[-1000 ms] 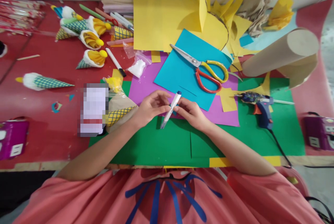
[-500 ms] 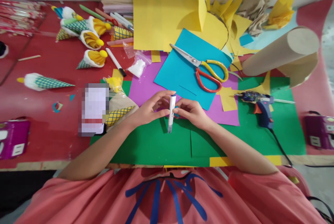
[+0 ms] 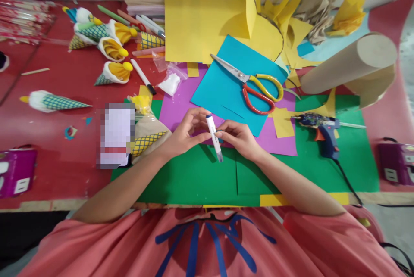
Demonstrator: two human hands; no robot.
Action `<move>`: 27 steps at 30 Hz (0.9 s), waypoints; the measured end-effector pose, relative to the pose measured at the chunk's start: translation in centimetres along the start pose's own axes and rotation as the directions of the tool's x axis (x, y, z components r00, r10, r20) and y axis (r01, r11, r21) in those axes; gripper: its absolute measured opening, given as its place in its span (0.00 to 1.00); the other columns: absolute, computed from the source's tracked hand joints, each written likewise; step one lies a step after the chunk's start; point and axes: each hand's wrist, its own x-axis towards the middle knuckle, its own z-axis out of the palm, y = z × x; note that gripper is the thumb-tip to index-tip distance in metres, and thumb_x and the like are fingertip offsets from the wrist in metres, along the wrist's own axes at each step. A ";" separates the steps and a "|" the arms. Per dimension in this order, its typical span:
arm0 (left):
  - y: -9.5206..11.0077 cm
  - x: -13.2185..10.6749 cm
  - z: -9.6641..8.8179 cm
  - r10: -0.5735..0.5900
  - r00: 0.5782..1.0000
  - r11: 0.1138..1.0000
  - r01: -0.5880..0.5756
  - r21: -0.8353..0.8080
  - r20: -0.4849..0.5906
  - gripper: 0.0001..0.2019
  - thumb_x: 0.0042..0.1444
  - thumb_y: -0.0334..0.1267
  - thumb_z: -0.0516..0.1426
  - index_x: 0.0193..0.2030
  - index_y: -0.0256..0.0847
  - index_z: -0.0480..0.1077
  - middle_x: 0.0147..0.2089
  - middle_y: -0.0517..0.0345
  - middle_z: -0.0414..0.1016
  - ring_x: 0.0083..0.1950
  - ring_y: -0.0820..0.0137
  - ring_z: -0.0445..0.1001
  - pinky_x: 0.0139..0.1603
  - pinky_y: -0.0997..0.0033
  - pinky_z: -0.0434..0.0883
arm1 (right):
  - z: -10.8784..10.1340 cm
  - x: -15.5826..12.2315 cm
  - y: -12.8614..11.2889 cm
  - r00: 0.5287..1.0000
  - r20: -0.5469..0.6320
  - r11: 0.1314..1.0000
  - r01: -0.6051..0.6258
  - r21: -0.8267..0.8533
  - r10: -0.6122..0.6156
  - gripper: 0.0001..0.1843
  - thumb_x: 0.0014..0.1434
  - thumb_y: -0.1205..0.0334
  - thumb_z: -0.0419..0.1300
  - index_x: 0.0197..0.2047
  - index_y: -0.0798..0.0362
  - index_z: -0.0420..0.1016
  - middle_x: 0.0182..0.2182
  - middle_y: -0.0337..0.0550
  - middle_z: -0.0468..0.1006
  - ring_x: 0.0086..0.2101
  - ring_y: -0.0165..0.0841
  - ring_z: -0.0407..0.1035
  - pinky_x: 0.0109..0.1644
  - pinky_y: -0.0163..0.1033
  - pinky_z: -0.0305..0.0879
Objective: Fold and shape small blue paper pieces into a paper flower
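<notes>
A white marker pen [image 3: 214, 137] with a dark blue end leans between my hands above the purple paper [image 3: 273, 143] and the green sheet [image 3: 187, 178]. Fingers and thumb of my left hand [image 3: 190, 130] are closed on the marker from its left side. On the other side my right hand [image 3: 237, 137] pinches a small blue piece [image 3: 219, 134] against the marker; it looks like paper, mostly hidden by the fingers. Just beyond lie a blue sheet [image 3: 213, 83] and large scissors [image 3: 247, 81] with one yellow and one red handle.
A blue glue gun [image 3: 328, 137] lies at right, its cord running over the front edge. Behind it leans a cardboard tube [image 3: 346, 68]. At left are a blurred-out phone [image 3: 117, 132], several paper cones [image 3: 114, 72] and a black-capped marker [image 3: 142, 75]. Yellow card [image 3: 200, 23] lies at the back.
The marker has tilted: its blue top end has swung left and its lower end right. Both hands stay in nearly the same place.
</notes>
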 end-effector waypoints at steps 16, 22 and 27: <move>0.1 0.0 0.3 -0.026 0.998 0.998 0.029 0.063 -0.058 0.25 0.55 0.36 0.62 0.59 0.55 0.63 0.43 0.58 0.71 0.43 0.72 0.75 0.44 0.73 0.75 | 0.0 0.1 -0.1 1.000 -0.007 1.000 0.012 -0.010 -0.012 0.18 0.49 0.47 0.67 0.31 0.55 0.74 0.27 0.39 0.78 0.28 0.28 0.72 0.32 0.34 0.71; 0.2 0.1 0.3 -0.013 0.997 0.998 0.017 0.057 -0.079 0.25 0.55 0.35 0.61 0.58 0.56 0.62 0.43 0.60 0.70 0.43 0.76 0.74 0.46 0.77 0.73 | -0.3 0.0 0.2 0.996 0.012 0.994 0.094 -0.061 -0.094 0.13 0.55 0.53 0.63 0.33 0.56 0.73 0.27 0.38 0.75 0.27 0.25 0.67 0.31 0.32 0.66; 0.3 0.1 0.3 0.000 0.995 0.992 0.013 0.122 -0.100 0.24 0.55 0.37 0.62 0.58 0.51 0.62 0.43 0.58 0.70 0.42 0.74 0.74 0.46 0.74 0.73 | 0.0 0.0 0.3 0.994 -0.024 0.986 0.107 -0.131 -0.111 0.12 0.56 0.54 0.62 0.33 0.56 0.73 0.26 0.38 0.74 0.25 0.25 0.65 0.30 0.32 0.63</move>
